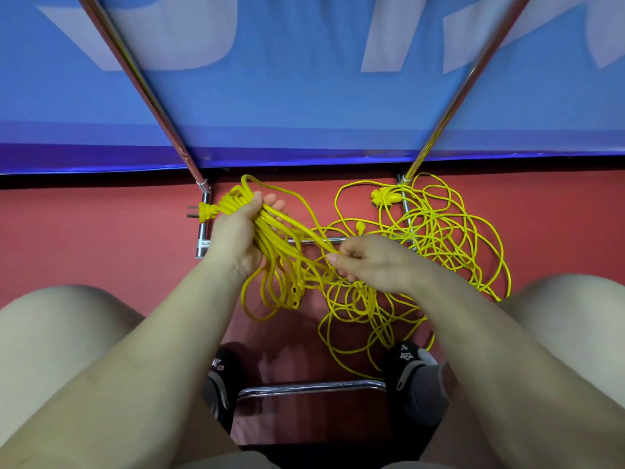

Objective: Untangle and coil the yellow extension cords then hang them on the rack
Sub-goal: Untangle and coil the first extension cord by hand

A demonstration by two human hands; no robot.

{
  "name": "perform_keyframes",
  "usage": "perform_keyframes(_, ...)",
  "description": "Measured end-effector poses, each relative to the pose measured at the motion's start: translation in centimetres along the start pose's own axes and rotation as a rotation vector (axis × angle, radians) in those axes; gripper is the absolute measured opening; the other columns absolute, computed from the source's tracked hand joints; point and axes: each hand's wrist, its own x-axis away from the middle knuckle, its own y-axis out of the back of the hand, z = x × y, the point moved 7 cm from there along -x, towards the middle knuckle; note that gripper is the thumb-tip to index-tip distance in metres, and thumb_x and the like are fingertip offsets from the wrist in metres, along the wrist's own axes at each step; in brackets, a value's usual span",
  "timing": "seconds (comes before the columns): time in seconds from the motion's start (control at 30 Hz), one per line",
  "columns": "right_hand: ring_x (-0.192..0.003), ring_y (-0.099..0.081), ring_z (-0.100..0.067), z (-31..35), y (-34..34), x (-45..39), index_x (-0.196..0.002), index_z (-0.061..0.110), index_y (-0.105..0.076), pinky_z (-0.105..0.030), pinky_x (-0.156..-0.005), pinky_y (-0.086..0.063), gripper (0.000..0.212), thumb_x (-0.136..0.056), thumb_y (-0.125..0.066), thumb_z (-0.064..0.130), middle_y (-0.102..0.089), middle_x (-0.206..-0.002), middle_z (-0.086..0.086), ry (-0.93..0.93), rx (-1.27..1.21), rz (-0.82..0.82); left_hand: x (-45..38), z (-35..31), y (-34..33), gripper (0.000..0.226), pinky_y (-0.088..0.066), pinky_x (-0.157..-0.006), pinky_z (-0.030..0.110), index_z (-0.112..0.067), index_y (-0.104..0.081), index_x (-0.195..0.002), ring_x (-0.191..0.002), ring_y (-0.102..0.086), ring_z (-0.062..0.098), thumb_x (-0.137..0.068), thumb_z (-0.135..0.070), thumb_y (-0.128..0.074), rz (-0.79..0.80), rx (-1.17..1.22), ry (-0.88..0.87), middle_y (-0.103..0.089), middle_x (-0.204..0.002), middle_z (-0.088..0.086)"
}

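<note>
- Nearest the viewer, below both sets of fingers, sit the person's bare knees, two black shoes on the red floor, and a chrome bar running between the feet.
- The left hand has its fingers curled round a bundle of thick glossy yellow cord loops. The loops hang down below those fingers, and a yellow two-pin plug sticks out just to their left.
- The right hand pinches a single yellow strand between thumb and fingertips. That strand runs up and left from the pinch into the left hand's grip.
- Just under and to the right of the right fingers, a loose tangle of thin yellow cord sprawls over the floor, reaching to beside the right shoe.
- To do this step well, in my judgement: keep the left grip firm so the gathered loops stay even, draw slack from the tangle through the right pinch gently, and lift crossing strands clear rather than tugging, since a hard pull would likely tighten a knot.
- Beyond the right fingers, a yellow socket block lies within the tangle, near the foot of the rack.
- Farther on, the chrome tube rack stands on the floor, its two uprights rising away past both hands; nothing shows hanging on it yet.
- Farthest is a blue banner with pale lettering.
</note>
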Motion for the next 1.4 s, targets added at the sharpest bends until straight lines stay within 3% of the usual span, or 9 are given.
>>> perform_keyframes(0.17, -0.076, -0.052, -0.022, -2.3, -0.1, 0.2, -0.093, 0.019, -0.049, -0.032, -0.067, -0.039, 0.013, -0.096, -0.046, 0.032, -0.058, -0.082, -0.004, -0.126, 0.121, -0.002, -0.8, -0.7, 0.8, 0.016, -0.056, -0.061, 0.030, -0.012, -0.055, -0.086, -0.071, -0.069, 0.010, -0.098, -0.011, -0.046, -0.017, 0.049, -0.032, -0.069, -0.068, -0.003)
perform_keyframes(0.37, -0.072, -0.061, -0.023, -1.9, 1.9, 0.1, -0.095, 0.016, -0.052, -0.032, -0.069, -0.048, 0.007, -0.095, -0.051, 0.023, -0.070, -0.085, -0.003, -0.085, -0.121, -0.185, -0.8, -0.8, 0.9, 0.019, -0.050, -0.054, 0.022, -0.011, -0.058, -0.078, -0.063, -0.059, 0.010, -0.095, -0.006, -0.050, 0.010, -0.017, -0.042, -0.067, -0.066, -0.002)
perform_keyframes(0.47, -0.059, -0.061, -0.020, -1.5, 2.5, 0.3, -0.077, 0.021, -0.046, -0.035, -0.068, -0.052, 0.019, -0.095, -0.051, 0.017, -0.066, -0.079, -0.005, -0.096, -0.370, -0.218, -0.8, -0.7, 0.8, 0.021, -0.051, -0.056, 0.019, -0.010, -0.052, -0.080, -0.069, -0.063, 0.011, -0.093, 0.005, -0.046, 0.012, -0.046, -0.047, -0.071, -0.083, 0.003)
perform_keyframes(0.57, -0.044, -0.058, -0.005, -1.2, 2.8, 0.6, -0.080, 0.018, -0.049, -0.018, -0.052, -0.050, 0.016, -0.096, -0.050, 0.018, -0.065, -0.076, -0.002, -0.162, -0.632, -0.221, -0.5, -0.6, 0.3, 0.032, -0.053, -0.064, 0.021, -0.014, -0.043, -0.075, -0.078, -0.068, 0.013, -0.089, 0.015, -0.044, 0.046, -0.141, -0.108, -0.069, -0.090, 0.005)
perform_keyframes(0.67, -0.052, -0.066, -0.009, -1.5, 2.5, 0.7, -0.088, 0.013, -0.051, -0.020, -0.053, -0.055, 0.010, -0.095, -0.051, 0.020, -0.067, -0.078, -0.001, -0.261, -0.983, -0.198, 0.2, -0.4, -0.5, 0.034, -0.052, -0.069, 0.023, -0.014, -0.043, -0.074, -0.073, -0.069, 0.008, -0.085, 0.018, -0.046, 0.136, -0.353, -0.179, -0.070, -0.083, 0.002)
perform_keyframes(0.9, -0.055, -0.069, -0.013, -2.1, 2.0, 0.7, -0.081, 0.010, -0.052, -0.024, -0.050, -0.056, 0.019, -0.096, -0.047, 0.017, -0.070, -0.062, -0.004, -0.399, -1.577, -0.212, 2.4, 1.4, -2.5, 0.020, -0.037, -0.040, 0.011, -0.015, -0.052, -0.079, -0.044, -0.052, -0.004, -0.089, 0.003, -0.056, 0.368, -0.824, -0.185, -0.061, -0.052, -0.013)
perform_keyframes(1.03, -0.052, -0.068, -0.015, -2.8, 1.7, 0.6, -0.083, 0.008, -0.050, -0.024, -0.046, -0.055, 0.016, -0.096, -0.048, 0.015, -0.068, -0.057, -0.006, -0.439, -1.659, -0.279, 2.8, 2.1, -2.8, 0.014, -0.037, -0.044, 0.013, -0.016, -0.057, -0.083, -0.045, -0.048, 0.003, -0.090, -0.004, -0.058, 0.441, -0.870, -0.145, -0.056, -0.053, -0.011)
perform_keyframes(1.23, -0.048, -0.067, -0.015, -3.1, 1.5, 0.6, -0.084, 0.005, -0.049, -0.025, -0.045, -0.055, 0.016, -0.097, -0.047, 0.015, -0.066, -0.052, -0.007, -0.459, -1.707, -0.338, 3.1, 3.7, -2.8, 0.019, -0.051, -0.067, 0.024, -0.006, -0.061, -0.101, -0.069, -0.062, 0.008, -0.084, 0.003, -0.062, 0.520, -0.902, -0.035, -0.064, -0.087, 0.008)
perform_keyframes(1.4, -0.060, -0.070, -0.014, -2.7, 1.1, 0.0, -0.103, 0.003, -0.051, -0.027, -0.055, -0.057, 0.019, -0.096, -0.048, 0.020, -0.070, -0.078, -0.008, -0.405, -1.660, -0.277, 3.2, 3.8, -2.9, 0.021, -0.039, -0.043, 0.008, -0.015, -0.056, -0.076, -0.041, -0.052, -0.005, -0.087, 0.003, -0.060, 0.505, -0.954, -0.050, -0.059, -0.050, -0.012)
